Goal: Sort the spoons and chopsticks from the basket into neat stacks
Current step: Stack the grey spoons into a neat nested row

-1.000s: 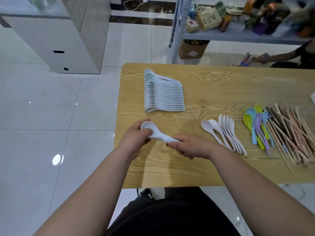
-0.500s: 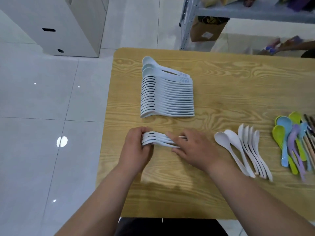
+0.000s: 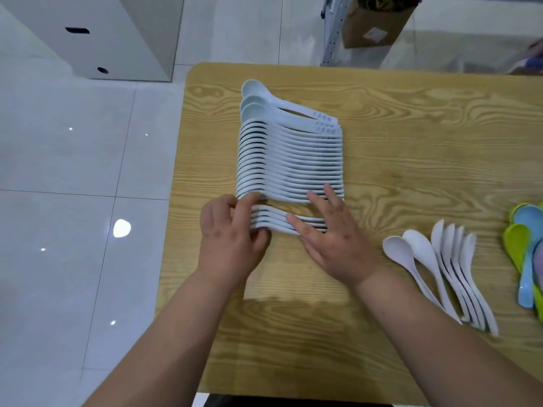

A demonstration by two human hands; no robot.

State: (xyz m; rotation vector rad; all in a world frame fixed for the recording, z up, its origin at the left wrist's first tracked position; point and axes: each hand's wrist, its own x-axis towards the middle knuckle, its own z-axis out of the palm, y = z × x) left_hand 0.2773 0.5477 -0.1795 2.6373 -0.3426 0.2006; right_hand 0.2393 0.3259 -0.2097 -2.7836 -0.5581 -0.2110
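As I see it from here, the small bundle [image 3: 273,220] of spoons lies on the table [image 3: 411,160] just beside the long row [image 3: 291,160].
Noted: left hand [image 3: 232,245] grips the bundle's bowl ends, fingers curled; right hand [image 3: 338,248] lies flat on the handles, fingers straight, tips touching the row. Farther right lie white spoons [image 3: 420,251].

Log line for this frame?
left hand: grips small spoon stack | right hand: flat on its handles | long spoon row: just beyond
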